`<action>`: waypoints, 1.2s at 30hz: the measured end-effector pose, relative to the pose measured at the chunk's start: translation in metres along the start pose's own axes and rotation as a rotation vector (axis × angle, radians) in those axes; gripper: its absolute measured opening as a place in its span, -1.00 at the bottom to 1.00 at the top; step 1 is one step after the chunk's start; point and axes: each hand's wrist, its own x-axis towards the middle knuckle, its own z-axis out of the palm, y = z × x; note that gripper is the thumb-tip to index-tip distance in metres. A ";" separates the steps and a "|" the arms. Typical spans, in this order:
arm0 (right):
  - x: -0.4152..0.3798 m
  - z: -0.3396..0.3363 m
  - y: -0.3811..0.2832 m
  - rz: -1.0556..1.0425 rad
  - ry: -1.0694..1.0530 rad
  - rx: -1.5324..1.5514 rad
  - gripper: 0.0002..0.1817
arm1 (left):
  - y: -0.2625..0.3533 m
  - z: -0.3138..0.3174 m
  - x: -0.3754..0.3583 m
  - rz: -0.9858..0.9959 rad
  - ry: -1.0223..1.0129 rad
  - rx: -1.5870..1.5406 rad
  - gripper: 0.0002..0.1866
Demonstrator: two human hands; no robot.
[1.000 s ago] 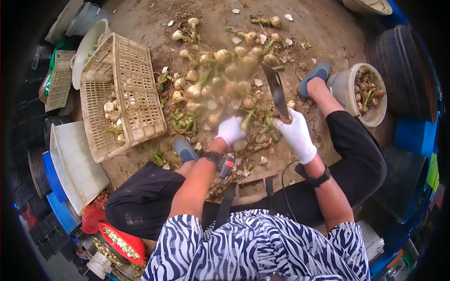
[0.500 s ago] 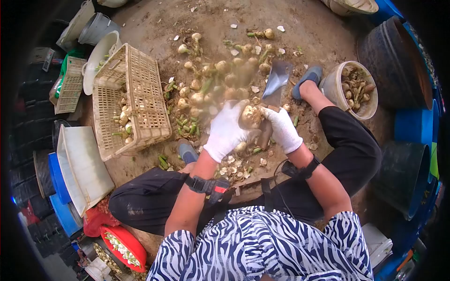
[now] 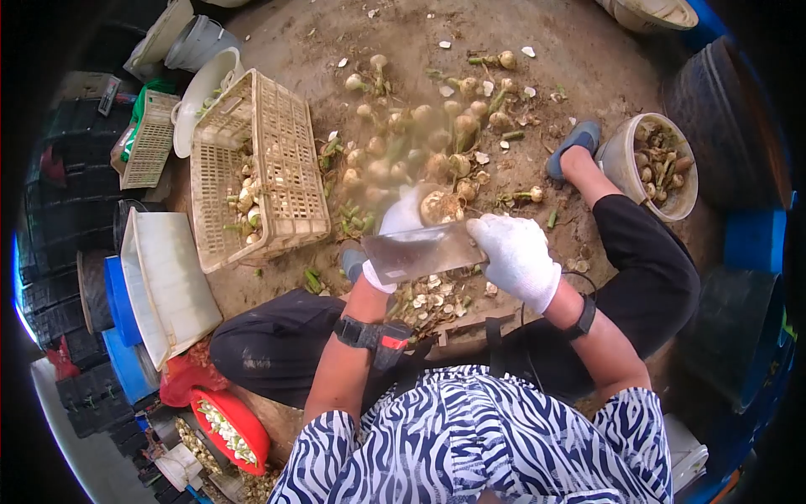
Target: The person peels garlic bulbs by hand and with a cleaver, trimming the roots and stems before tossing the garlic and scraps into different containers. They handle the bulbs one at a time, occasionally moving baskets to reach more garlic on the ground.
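My left hand (image 3: pixel 400 217), in a white glove, grips a pale round root bulb (image 3: pixel 442 207) with its brownish rooty side showing. Part of that hand is hidden behind the broad blade of a cleaver (image 3: pixel 420 254). My right hand (image 3: pixel 518 259), also gloved, is closed around the cleaver's handle, and the blade points left across my left wrist, just below the bulb. Beyond my hands lies a spread of similar bulbs (image 3: pixel 464 128), some with green stems. White peelings (image 3: pixel 432 292) and trimmings are scattered on the ground between my legs.
At left stands a tipped cream plastic crate (image 3: pixel 290 160) with bulbs inside. A white bucket (image 3: pixel 615 160) of trimmed pieces is by my right foot. Dark tubs (image 3: pixel 729 332) line the right side; a pale bin (image 3: pixel 172 286) and a red basin (image 3: pixel 259 433) are at left.
The cleaver blade has swung from pointing away from me to lying across my left wrist, pointing left. My right hand has turned with it. The bulb stays in my left hand.
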 end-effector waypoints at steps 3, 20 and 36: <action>0.003 0.019 0.009 0.111 0.012 0.009 -0.84 | -0.002 -0.005 -0.009 0.009 0.020 0.077 -0.44; 0.011 0.053 0.078 0.415 0.082 -0.087 -0.74 | 0.014 -0.028 -0.021 -0.054 0.052 0.105 -0.36; -0.006 0.077 0.092 0.716 -0.241 0.614 -0.65 | 0.006 -0.128 0.008 0.322 0.407 -1.743 -0.15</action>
